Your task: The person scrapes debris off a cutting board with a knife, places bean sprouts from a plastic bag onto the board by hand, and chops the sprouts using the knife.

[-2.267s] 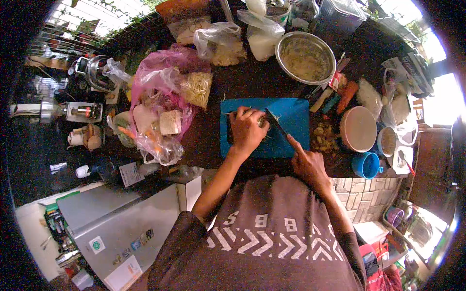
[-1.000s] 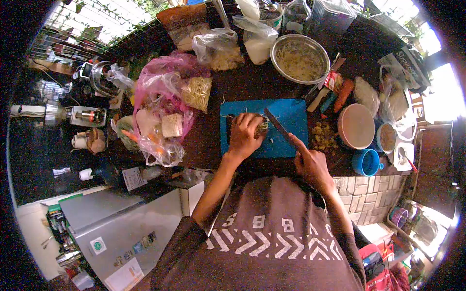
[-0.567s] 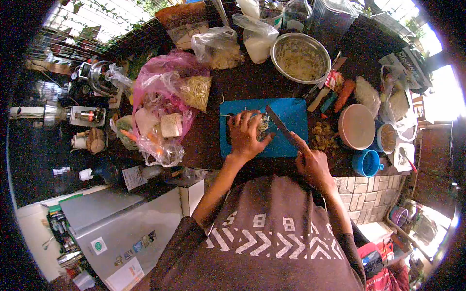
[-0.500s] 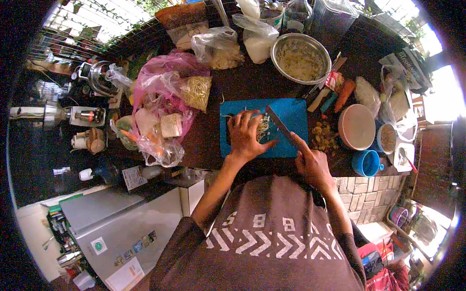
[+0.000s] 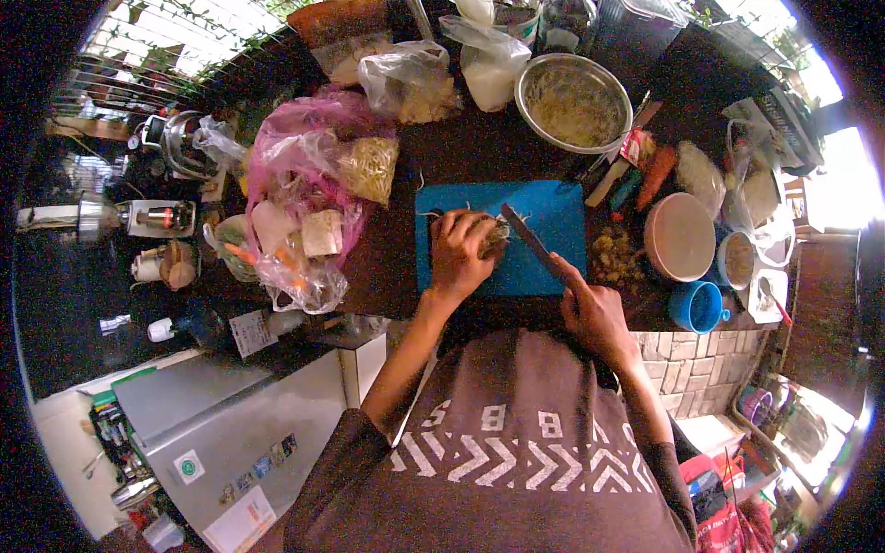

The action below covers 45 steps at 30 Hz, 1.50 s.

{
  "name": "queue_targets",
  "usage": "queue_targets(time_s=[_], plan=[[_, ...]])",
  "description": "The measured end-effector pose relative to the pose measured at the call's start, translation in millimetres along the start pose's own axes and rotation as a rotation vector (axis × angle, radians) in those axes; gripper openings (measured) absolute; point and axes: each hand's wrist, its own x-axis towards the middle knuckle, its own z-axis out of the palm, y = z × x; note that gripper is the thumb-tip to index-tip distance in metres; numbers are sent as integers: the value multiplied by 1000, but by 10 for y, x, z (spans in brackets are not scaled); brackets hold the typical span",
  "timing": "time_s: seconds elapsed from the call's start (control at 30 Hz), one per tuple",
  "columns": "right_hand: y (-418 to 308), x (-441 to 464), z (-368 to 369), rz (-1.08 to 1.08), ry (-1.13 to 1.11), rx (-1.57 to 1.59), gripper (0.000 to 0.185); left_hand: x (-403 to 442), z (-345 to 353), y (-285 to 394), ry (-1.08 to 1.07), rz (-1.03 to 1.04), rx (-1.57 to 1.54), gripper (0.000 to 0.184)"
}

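A blue cutting board (image 5: 544, 272) lies in front of me on the dark table. My left hand (image 5: 462, 251) is closed around a bunch of pale, thin strands that look like bean sprouts (image 5: 495, 241), pressed to the board. A few loose strands stick out past the fingers near the board's upper edge. In my right hand (image 5: 590, 309) is a knife (image 5: 527, 233), gripped by the handle at the board's right side. Its blade slants up and left, with the tip just right of the bunch. The palm hides part of the bunch.
Left of the board sits a pink plastic bag (image 5: 304, 120) with a tofu block (image 5: 322, 233) and a bag of similar strands (image 5: 371, 170). A steel bowl of batter (image 5: 576, 106) stands behind. On the right are peelings (image 5: 616, 256), a pink bowl (image 5: 679, 237) and a blue cup (image 5: 696, 307).
My left hand has gone from spread fingers over the strands to a closed grip, gathering them into a tight bunch. The knife has barely moved.
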Motion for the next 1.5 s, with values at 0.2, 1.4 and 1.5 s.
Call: queue_targets(time_s=[0.2,1.4,1.5], plan=[[-32,-13,-5,8,-42,-30,71,40,-112,97,8,-67,-133,40],[-18,-69,-178,-79,-83,-141,73,69,-16,-11,21,-104,-243,30],[-44,-16,-103,-101,-23,-100,74,103,-143,11,89,36,-125,30]])
